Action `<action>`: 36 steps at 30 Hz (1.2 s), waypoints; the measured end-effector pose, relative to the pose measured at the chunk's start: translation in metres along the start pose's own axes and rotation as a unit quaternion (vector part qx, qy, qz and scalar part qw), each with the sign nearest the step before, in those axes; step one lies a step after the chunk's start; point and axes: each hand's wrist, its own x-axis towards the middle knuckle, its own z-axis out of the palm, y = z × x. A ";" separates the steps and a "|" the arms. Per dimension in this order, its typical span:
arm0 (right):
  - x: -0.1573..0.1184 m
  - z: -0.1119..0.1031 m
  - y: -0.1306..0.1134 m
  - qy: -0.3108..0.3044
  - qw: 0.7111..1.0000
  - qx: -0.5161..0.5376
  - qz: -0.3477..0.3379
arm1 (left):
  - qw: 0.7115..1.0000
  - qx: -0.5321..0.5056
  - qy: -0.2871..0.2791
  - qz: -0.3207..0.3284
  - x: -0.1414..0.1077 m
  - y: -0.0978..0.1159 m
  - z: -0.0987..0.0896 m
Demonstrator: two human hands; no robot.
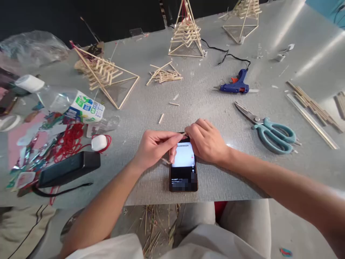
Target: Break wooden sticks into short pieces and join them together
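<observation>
Over the top of a lit smartphone (184,185) lying on the table, my two hands meet. My left hand (156,147) is closed, with thumb and forefinger pinching a short wooden stick (184,134). The fingers of my right hand (207,141) are curled closed at the stick's other end, and they partly hide it. Another short stick (165,160) pokes out below my left hand, beside the phone. Beyond my hands lie a few loose stick pieces (161,118) and a small pile of sticks (165,75).
Stick pyramids (185,36) stand at the back. To the right lie a blue glue gun (237,86), teal-handled scissors (275,135) and long sticks (314,104). On the left are a plastic bottle (60,99), red cord (70,142) and a black case (68,167).
</observation>
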 end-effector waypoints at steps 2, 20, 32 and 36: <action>0.000 -0.001 -0.004 0.003 1.000 0.002 0.005 | 1.000 0.006 0.001 0.016 -0.002 -0.003 -0.001; -0.004 -0.007 -0.001 0.012 0.994 0.110 -0.009 | 1.000 -0.022 -0.005 -0.020 -0.003 0.011 -0.004; -0.015 -0.021 -0.002 0.021 0.983 0.116 0.141 | 0.992 -0.124 -0.011 -0.013 0.010 -0.013 -0.025; -0.016 -0.022 -0.006 0.020 0.976 0.127 0.174 | 0.988 -0.150 -0.021 -0.016 0.007 -0.019 -0.032</action>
